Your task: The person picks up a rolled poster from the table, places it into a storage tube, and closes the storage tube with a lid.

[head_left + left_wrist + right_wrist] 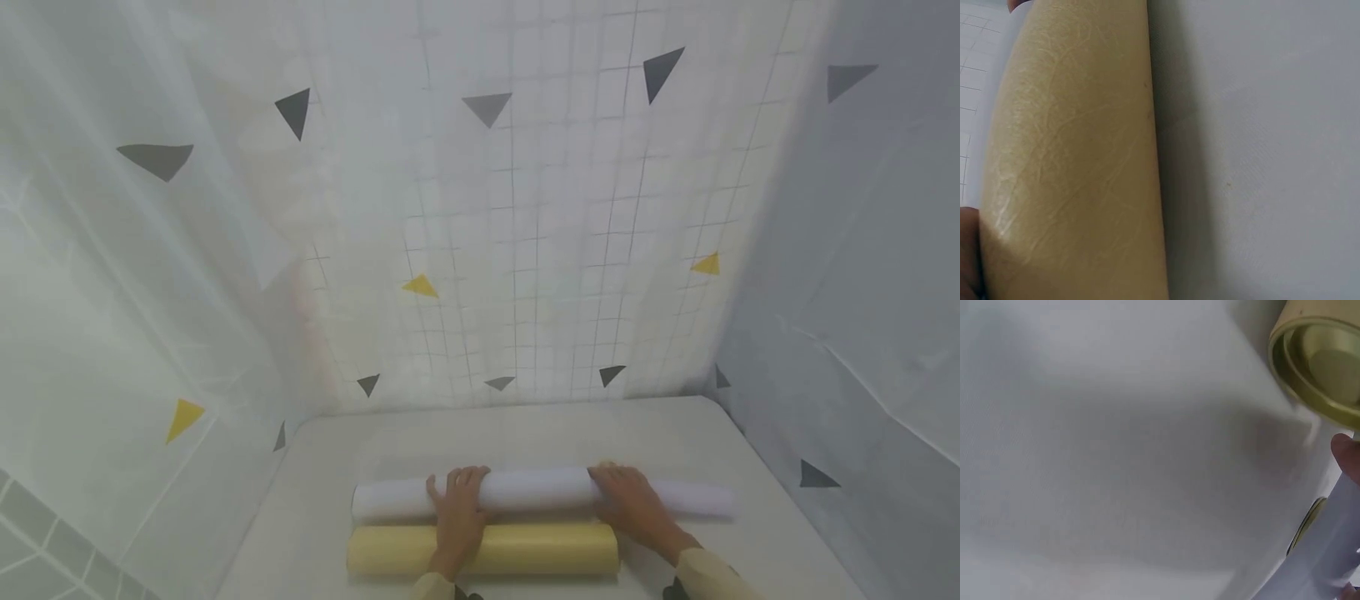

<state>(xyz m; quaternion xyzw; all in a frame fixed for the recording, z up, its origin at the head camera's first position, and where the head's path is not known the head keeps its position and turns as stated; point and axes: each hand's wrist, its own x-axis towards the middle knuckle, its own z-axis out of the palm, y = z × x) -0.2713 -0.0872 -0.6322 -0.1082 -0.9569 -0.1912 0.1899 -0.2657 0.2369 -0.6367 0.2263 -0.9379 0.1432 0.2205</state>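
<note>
A long white roll (536,490), apparently of paper, lies crosswise on a white table. A narrower white length (693,498) extends past its right end. My left hand (459,517) grips the white roll left of its middle, fingers over the top. At the right end of the thick part, my right hand (630,504) holds the roll; in the right wrist view its thumb (1346,456) lies against the white surface. Parallel and nearer to me is a yellowish-brown tube (547,548), under my left wrist. Its gold-coloured end (1329,369) is recessed.
A second gold-coloured rim (1305,526) shows beside the white roll in the right wrist view. White sheeting with grey and yellow triangles (420,286) hangs behind and on both sides of the table (510,429). Grey tiles (45,533) show at the lower left.
</note>
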